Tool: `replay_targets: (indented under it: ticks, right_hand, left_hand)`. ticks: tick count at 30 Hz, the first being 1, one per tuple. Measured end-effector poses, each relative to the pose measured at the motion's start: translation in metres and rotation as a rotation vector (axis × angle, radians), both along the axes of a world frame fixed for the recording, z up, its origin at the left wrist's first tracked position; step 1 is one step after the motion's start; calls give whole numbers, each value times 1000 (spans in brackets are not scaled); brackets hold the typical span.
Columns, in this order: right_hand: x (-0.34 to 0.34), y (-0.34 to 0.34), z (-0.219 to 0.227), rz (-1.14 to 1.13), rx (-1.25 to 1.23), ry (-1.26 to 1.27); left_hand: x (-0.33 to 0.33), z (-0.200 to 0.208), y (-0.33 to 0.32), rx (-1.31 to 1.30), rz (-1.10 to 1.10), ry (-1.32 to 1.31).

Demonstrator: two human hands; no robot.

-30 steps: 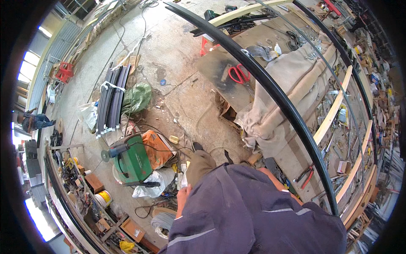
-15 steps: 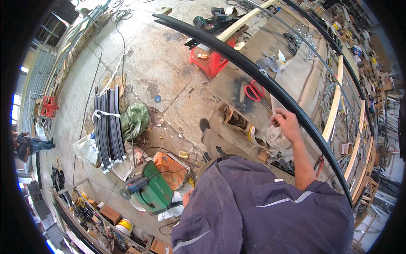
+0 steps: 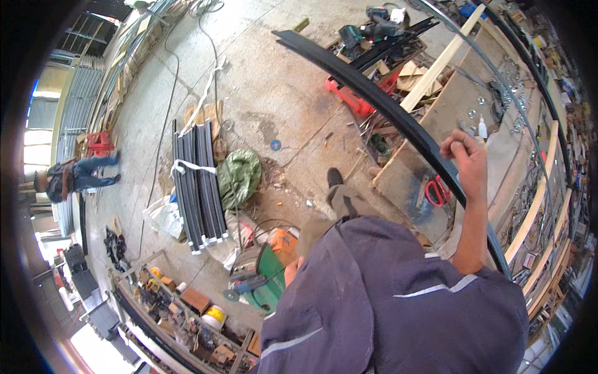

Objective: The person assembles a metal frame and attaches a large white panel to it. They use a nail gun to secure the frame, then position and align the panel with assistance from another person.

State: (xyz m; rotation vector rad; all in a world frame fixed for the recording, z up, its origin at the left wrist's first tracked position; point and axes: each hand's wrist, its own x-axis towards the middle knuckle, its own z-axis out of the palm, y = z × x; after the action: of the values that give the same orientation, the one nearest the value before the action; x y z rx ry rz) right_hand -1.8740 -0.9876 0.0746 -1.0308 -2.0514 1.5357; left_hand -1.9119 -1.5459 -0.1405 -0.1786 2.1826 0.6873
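A long black curved profile bar (image 3: 367, 93) arcs across the workbench from the far middle to the right side of my body. My right hand (image 3: 466, 156) is over the bench beside this bar, its fingers curled together; whatever they may hold is too small to make out. Just nearer than that hand lie red-handled scissors (image 3: 437, 191) on the bench top. A small white bottle (image 3: 482, 128) stands past the fingers, near scattered metal bits. Beside my jacket only part of my left hand (image 3: 291, 272) shows, its fingers hidden.
A bundle of dark curved profiles (image 3: 198, 181) tied with white strips lies on the floor, next to a green sack (image 3: 240, 177). A green cut-off machine (image 3: 269, 277) stands at my left. Pale wooden strips (image 3: 442, 59) cross the bench. Another person (image 3: 78, 174) is far left.
My right hand has moved farther along the bar, from nearer than the scissors to beyond them. The whole view has shifted, and the person at far left shows more fully.
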Motion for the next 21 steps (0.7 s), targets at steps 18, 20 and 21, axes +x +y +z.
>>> replay_targets:
  ticks: [18, 20, 21]
  right_hand:
    - [-29, 41, 25, -367, -96, 171]
    - [-4, 37, 22, -491, -82, 119]
    - [11, 34, 22, -553, -74, 101]
  left_hand:
    - [-218, -8, 80, -87, -291, 190]
    - [-245, -22, 79, -24, -216, 63]
    - [-261, -28, 89, -5, -212, 18]
